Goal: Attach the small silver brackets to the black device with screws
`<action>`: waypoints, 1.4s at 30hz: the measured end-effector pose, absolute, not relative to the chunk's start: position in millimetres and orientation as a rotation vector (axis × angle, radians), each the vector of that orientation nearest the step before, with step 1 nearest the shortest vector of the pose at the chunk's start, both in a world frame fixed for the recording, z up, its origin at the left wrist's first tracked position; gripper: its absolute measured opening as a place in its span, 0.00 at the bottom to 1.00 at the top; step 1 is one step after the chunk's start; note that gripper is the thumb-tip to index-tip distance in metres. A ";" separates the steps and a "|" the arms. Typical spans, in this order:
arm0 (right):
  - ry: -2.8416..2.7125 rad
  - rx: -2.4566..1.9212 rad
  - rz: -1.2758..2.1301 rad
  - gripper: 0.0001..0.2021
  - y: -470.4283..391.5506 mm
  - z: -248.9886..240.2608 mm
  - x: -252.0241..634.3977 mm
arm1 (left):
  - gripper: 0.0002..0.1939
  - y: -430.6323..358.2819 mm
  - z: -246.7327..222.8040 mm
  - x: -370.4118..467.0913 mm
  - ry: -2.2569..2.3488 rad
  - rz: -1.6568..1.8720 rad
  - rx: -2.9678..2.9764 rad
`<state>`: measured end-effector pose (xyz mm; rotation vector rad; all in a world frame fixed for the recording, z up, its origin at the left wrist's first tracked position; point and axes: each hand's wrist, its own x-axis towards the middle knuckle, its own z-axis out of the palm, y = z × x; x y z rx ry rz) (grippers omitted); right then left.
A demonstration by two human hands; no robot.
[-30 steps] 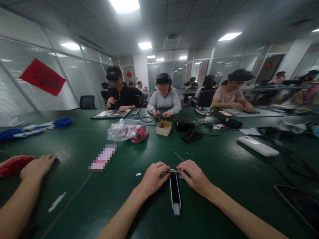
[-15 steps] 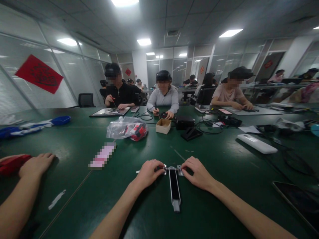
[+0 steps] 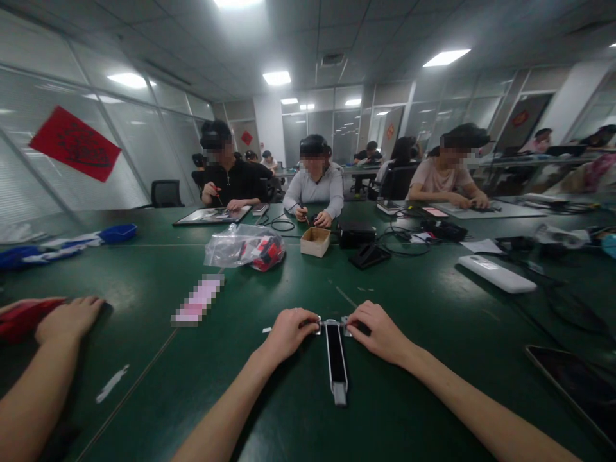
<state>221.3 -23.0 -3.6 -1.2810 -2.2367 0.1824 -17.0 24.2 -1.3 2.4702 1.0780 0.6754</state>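
Left hand (image 3: 289, 335): thumb and fingertips pinching the left metal plate (image 3: 318, 325), and it's a delicate grip!
Right hand (image 3: 378, 330): mirrors it across the gap, fingers closed on the right metal plate (image 3: 345, 325), much of it hidden behind them.
White-rimmed black bar (image 3: 336, 359): lying between the hands on the green table (image 3: 409, 417), far end flanked by both plates.
Heft: light, I'd judge, so an uneven tug could skid it sideways.
Stiffness: rim looks rigid; the plates seem thin, and whether they flex or hinge, I can't tell.
Finish: dark face looks smooth, probably slippery and easily scuffed.
Best hold: the plates' outer edges, the white side rails, or the grey end piece (image 3: 339, 394) at the near end.
Beside the left hand: a white scrap (image 3: 266, 330), just apart from it.
Farther out: clear plastic bag (image 3: 224, 247), open box (image 3: 315, 244), and a white oblong case (image 3: 498, 274) well to the right.
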 end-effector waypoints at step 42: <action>-2.252 -1.253 0.211 0.05 -21.8 -6.4 221.7 | 0.10 15.4 0.4 -9.2 1.100 0.711 2.447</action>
